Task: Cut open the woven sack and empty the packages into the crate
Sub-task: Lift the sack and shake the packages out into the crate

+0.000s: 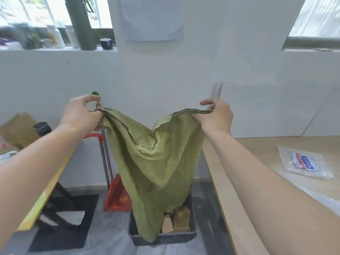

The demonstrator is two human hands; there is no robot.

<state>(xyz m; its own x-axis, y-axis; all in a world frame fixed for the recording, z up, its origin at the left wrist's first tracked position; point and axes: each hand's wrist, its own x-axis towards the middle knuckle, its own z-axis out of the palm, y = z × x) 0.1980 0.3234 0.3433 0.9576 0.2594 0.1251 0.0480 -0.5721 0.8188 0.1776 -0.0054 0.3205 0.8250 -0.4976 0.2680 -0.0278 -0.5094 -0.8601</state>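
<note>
Head view shows my left hand (81, 115) and right hand (216, 116), fingers pinching the limp green woven sack (158, 162) by its corners over the dark plastic crate (163, 238), light, floppy.

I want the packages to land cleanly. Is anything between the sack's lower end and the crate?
Nothing visible. Both hands, left hand and right hand, hold the green sack up; its lower end hangs inside the dark crate, beside brown packages.

Your olive-green woven sack (156, 162) hanging limp and creased, upper corners raised, lower end draped into the dark crate (185, 236) on the floor, tan and brown packages (181, 219) inside the crate beside it
</note>
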